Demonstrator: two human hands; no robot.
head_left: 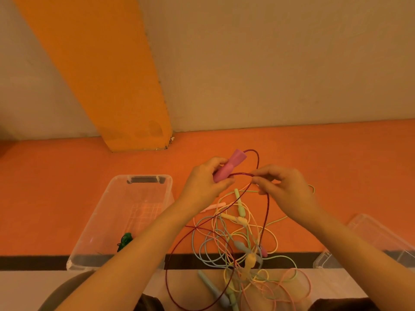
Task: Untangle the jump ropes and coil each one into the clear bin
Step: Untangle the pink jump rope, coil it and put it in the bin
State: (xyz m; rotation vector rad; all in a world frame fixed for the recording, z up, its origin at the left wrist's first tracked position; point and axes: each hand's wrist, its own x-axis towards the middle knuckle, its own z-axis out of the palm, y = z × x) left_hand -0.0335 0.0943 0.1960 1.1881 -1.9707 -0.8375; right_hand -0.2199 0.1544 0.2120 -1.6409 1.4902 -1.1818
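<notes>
A beige wall with a broad slanting orange stripe (107,75) stands behind a long orange counter (314,153) whose near edge carries a black band.

Above the middle of the counter the left hand (205,179) curls its fingers round the pink plastic handle (229,168) of a dark red, thin corded jump rope (267,212). The right hand (283,187) pinches that same cord between thumb and fingertips just beside the handle, the other fingers loosely curled.

The red cord loops down from the hands and runs through a tangled heap of pastel jump ropes (238,241), yellow, green, blue and pink, lying at the near edge and spilling over it.

The clear plastic bin (105,221) stands toward the left end against the near edge, with a small dark green bundle (124,242) inside, probably a rope already coiled. A second clear plastic container (370,234) sits at the right end.

To do this step well, I would keep the handle fixed and feed the cord through the pinching fingers in even loops, lifting gently. Where the red cord passes under pastel strands, ease it out rather than tug, since pulling would likely tighten the knotting.
</notes>
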